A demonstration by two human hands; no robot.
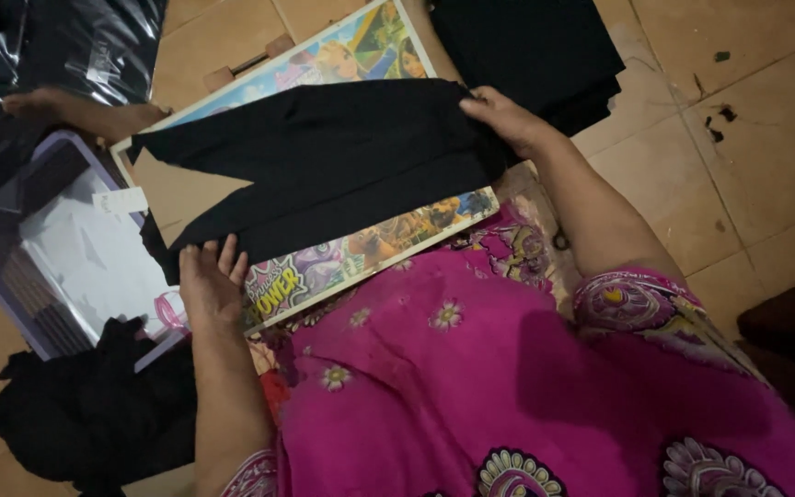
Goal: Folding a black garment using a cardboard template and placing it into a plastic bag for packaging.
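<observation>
A tiled floor (pixel 766 166) filled the frame's edges, and a bright pink patterned garment (pixel 526 387) covered the person's lap across the lower right. Over the lap, at centre frame, lay a colourful cartoon-printed board (pixel 361 248), tilted from lower left to upper right. A black fabric piece (pixel 342 166) was spread flat across this board, its left end split into two pointed tails.

The left hand (pixel 209 285), at lower left of centre, pressed the lower tail of the fabric with fingers spread wide and flat. The right hand (pixel 503 120), at upper right of centre, pinched the fabric's right edge between thumb and fingers, closed on the cloth.

A stack of folded black cloth (pixel 535 51) sat on the floor at the top of the frame, just beyond the right hand. In the lower left corner a heap of black cloth (pixel 85 414) lay loose. A pale purple plastic basket (pixel 39 248) stood at left, beside the board, with a small white tag (pixel 121 201) at its rim. Shiny clear plastic wrapping (pixel 66 46) filled the upper left corner, and a bare foot (pixel 75 110) rested just below it.
</observation>
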